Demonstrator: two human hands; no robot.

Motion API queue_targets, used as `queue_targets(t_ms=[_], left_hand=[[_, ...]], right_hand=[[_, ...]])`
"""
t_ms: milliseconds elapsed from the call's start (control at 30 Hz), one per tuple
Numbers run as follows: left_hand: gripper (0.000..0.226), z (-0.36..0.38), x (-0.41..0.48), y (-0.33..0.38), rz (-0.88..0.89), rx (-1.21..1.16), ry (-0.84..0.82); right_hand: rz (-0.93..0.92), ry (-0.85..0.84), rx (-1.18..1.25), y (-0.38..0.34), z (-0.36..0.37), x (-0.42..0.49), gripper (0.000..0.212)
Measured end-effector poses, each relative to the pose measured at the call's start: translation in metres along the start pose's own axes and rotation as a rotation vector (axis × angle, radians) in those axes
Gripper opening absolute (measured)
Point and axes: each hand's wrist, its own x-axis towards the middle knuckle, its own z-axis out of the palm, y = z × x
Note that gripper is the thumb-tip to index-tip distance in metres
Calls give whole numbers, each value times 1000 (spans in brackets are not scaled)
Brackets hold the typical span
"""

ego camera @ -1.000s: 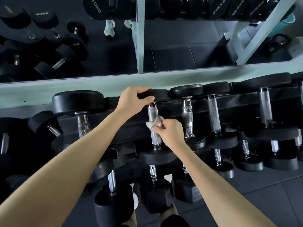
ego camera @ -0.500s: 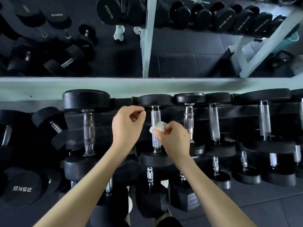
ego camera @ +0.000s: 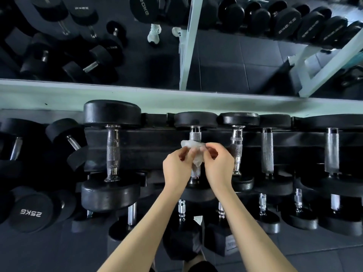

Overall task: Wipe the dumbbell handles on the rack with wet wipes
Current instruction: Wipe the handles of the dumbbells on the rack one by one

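A crumpled white wet wipe (ego camera: pixel 193 149) hangs between both my hands, in front of a knurled chrome dumbbell handle (ego camera: pixel 195 135) on the black rack (ego camera: pixel 153 142). My left hand (ego camera: pixel 176 166) pinches the wipe's left side and my right hand (ego camera: pixel 219 164) pinches its right side. The wipe and my fingers cover the middle of that handle. More chrome handles stand in a row: one to the left (ego camera: pixel 113 152) and three to the right (ego camera: pixel 236 148), (ego camera: pixel 267 152), (ego camera: pixel 331 152).
A lower rack tier holds smaller dumbbells (ego camera: pixel 181 210) near my forearms. Big black dumbbells, one marked 25KG (ego camera: pixel 31 213), lie at the left. A mirror (ego camera: pixel 216 55) behind the rack reflects more racks and dark floor tiles.
My left hand left the dumbbell's top end and came down to the wipe. My right hand lifted the wipe off the handle; both hands now hold it between them.
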Motion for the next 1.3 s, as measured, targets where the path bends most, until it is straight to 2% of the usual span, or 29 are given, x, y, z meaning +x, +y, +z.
queue_targets(t_ms=[133, 267, 333, 400, 533, 633, 800, 933, 1000, 1133, 1200, 1300], left_hand=[[28, 6, 15, 5, -59, -124, 37], [23, 9, 29, 3, -188, -306, 63], [21, 8, 31, 1, -183, -331, 75], [14, 7, 31, -2, -120, -254, 64], [51, 11, 27, -5, -103, -250, -62], [54, 22, 24, -2, -122, -292, -63], [52, 30, 34, 1, -108, -324, 25], [45, 33, 43, 4, -145, -494, 17], [42, 32, 42, 5, -114, -420, 4], [19, 18, 22, -9, 29, -36, -104], [30, 12, 9, -20, 62, 114, -149], [39, 12, 11, -27, 61, 134, -156]], right_hand=[[87, -58, 6, 1, 2, 11, 15], [35, -9, 66, -5, 6, 6, 8], [14, -17, 69, -6, 10, -1, 11], [-2, -15, 52, -5, 12, -5, 15], [24, -42, 68, -4, 10, 1, 16], [189, -94, 235, 3, 4, 3, 24], [222, -3, 174, 21, 2, -5, 25], [229, 111, 298, 17, 16, -5, 25], [202, 166, 339, 15, 17, -9, 25], [178, 254, 392, 17, 13, -15, 24], [220, 263, 461, 16, 14, -15, 22], [237, 300, 526, 17, 14, -16, 22]])
